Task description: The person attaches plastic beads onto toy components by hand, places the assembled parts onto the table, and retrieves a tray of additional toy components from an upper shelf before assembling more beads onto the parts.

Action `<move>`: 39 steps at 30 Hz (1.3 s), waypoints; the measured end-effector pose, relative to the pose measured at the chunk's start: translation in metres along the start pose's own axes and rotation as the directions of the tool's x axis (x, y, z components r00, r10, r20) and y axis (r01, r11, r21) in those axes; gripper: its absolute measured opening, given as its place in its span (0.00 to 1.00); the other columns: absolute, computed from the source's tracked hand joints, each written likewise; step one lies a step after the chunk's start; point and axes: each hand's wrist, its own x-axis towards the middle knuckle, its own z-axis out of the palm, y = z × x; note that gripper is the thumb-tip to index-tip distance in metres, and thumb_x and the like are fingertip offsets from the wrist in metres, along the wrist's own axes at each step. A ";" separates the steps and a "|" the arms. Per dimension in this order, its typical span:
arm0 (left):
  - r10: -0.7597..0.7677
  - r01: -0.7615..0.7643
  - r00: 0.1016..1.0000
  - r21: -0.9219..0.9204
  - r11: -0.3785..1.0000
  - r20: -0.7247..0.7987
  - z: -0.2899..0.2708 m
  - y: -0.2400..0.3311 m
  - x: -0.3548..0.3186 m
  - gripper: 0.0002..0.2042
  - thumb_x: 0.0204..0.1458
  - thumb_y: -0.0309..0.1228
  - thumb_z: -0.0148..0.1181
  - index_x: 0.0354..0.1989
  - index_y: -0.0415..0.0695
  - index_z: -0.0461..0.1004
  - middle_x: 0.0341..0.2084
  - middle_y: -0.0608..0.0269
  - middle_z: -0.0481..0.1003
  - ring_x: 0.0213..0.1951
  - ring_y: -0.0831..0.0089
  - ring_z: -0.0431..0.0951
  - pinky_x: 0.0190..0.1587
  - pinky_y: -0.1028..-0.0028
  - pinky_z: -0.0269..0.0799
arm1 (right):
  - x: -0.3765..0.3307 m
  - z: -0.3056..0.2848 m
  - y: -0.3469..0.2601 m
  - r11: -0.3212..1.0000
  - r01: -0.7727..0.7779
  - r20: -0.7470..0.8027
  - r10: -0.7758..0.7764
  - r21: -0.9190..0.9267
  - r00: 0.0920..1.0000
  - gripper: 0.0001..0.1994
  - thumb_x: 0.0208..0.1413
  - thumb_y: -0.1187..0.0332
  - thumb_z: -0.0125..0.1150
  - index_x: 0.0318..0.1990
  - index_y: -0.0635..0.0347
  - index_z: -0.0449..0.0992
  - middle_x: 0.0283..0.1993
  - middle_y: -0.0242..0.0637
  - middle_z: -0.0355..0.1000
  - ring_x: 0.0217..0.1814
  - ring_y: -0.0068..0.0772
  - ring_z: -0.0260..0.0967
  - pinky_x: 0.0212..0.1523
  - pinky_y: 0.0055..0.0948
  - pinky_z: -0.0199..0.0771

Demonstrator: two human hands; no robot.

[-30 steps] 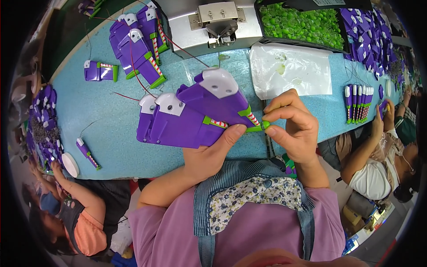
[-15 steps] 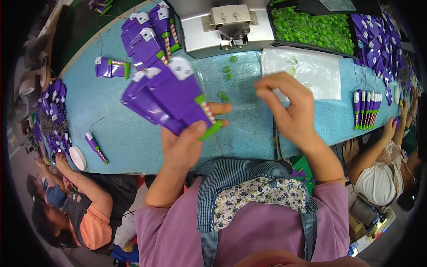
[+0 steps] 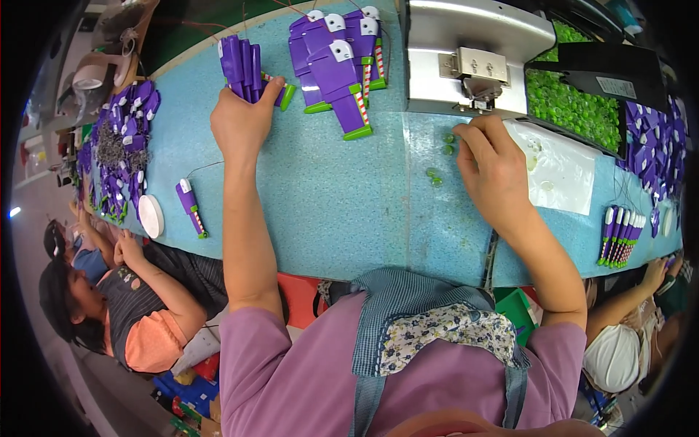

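Overhead, crowded turquoise worktable (image 3: pixel 320 197)

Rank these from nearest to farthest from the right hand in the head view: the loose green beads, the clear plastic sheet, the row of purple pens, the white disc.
From the right hand:
1. Loose green beads, just to its left.
2. Clear plastic sheet, just to its right; too close to call against the beads.
3. Row of purple pens, far right.
4. White disc, far left edge.

Right fingers (image 3: pixel 477 135) over hidden bead
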 end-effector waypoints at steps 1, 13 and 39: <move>0.026 -0.024 0.999 0.094 0.995 -0.022 0.003 0.007 0.000 0.29 0.38 0.55 0.69 0.31 0.35 0.74 0.27 0.49 0.78 0.33 0.56 0.80 0.38 0.66 0.72 | -0.002 -0.006 0.000 1.000 -0.005 0.002 0.005 -0.009 1.000 0.10 0.40 0.83 0.59 0.33 0.66 0.75 0.34 0.39 0.68 0.33 0.38 0.70 0.32 0.30 0.73; 0.296 0.421 0.869 -0.907 -0.017 0.397 -0.023 0.015 -0.101 0.13 0.49 0.23 0.59 0.43 0.32 0.68 0.37 0.49 0.75 0.33 0.54 0.80 0.32 0.59 0.78 | -0.060 -0.051 -0.014 0.442 -0.326 0.183 0.336 0.836 0.924 0.11 0.53 0.87 0.53 0.44 0.72 0.74 0.49 0.47 0.70 0.47 0.38 0.75 0.46 0.28 0.78; 0.413 0.737 0.582 -0.669 0.095 0.700 0.009 0.077 -0.198 0.19 0.48 0.19 0.62 0.49 0.39 0.69 0.40 0.57 0.75 0.42 0.65 0.77 0.46 0.66 0.73 | -0.064 -0.060 -0.025 0.837 -0.001 -0.092 0.062 0.547 0.994 0.14 0.40 0.80 0.69 0.38 0.67 0.75 0.38 0.44 0.73 0.36 0.40 0.71 0.35 0.31 0.72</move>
